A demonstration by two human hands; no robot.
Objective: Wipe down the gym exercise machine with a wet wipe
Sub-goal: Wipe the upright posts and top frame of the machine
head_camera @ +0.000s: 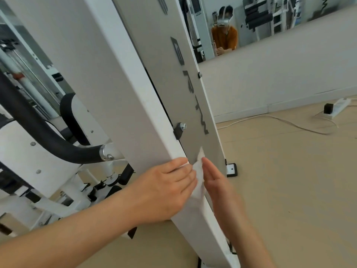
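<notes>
Your left hand (164,184) lies flat on the machine's white upright (119,93), straight fingertips on the wet wipe (199,171), your right hand (218,186) touching its other edge with straight fingers.

Smooth beige floor (289,180) in soft even light, pale grey-white painted wall (270,84) with a low white skirting board (270,108), wide wall mirror (318,20) above it, long white plastic power strip (341,106) lies on the floor near the wall, thin white cable (274,116) curves across the floor.
</notes>
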